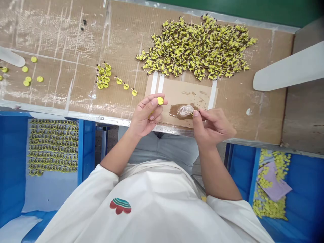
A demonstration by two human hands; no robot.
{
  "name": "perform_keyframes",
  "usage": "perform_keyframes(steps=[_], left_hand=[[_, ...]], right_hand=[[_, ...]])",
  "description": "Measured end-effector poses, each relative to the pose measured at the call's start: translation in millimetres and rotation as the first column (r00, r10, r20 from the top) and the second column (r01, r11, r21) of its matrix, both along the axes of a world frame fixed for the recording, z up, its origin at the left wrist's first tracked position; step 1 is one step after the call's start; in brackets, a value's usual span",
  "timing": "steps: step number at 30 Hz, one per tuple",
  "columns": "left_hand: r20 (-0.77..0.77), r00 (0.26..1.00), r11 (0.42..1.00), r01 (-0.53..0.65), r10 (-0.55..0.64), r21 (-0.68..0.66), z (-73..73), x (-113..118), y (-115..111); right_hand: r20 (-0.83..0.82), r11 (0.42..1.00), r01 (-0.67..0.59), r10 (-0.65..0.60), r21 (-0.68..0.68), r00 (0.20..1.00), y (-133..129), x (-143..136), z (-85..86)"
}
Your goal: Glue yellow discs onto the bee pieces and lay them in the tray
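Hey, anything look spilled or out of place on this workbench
Possibly a spill: a brown, wet-looking stain around the clear blob on the cardboard sheet, by the right hand. Two dark bits also lie apart from the yellow pile.

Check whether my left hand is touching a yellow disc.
Touching. The head view shows your left hand holding a yellow disc at the tips of thumb and index finger, with no gap.

A clear lump sits between the left hand and the right hand, nearer the right. Beyond both, a wide heap of small pieces bars passage. Right of the right hand, bare table runs toward a white tube; left of the left hand, three discs obstruct.
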State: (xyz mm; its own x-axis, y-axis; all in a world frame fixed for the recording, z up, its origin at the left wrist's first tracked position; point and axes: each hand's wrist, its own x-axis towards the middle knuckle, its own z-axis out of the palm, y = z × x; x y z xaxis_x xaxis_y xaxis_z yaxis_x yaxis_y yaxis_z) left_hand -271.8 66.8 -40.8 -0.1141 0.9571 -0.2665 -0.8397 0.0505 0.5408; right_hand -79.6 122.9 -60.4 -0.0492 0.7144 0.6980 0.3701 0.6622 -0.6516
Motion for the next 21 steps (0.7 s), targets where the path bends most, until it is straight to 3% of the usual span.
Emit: perform_keyframes(steps=[12, 17, 21], left_hand=[[-0.010, 1.000, 1.000, -0.001, 0.001, 0.017, 1.1, 0.4, -0.3], [-0.039, 0.999, 0.998, -0.016, 0.013, -0.066, 3.9, 1.0, -0.3], [-0.015, 0.999, 0.994, -0.032, 0.031, -0.107, 5.4, 1.3, 0.7]], right_hand=[[0.086, 1.000, 0.008, -0.006, -0.021, 0.996, 1.7, 1.2, -1.6], [0.070, 0.999, -0.042, 0.043, -0.002, 0.997, 1.5, 0.0, 0.6], [0.024, 0.995, -0.035, 0.037, -0.090, 0.999, -1.2, -0.5, 0.4]])
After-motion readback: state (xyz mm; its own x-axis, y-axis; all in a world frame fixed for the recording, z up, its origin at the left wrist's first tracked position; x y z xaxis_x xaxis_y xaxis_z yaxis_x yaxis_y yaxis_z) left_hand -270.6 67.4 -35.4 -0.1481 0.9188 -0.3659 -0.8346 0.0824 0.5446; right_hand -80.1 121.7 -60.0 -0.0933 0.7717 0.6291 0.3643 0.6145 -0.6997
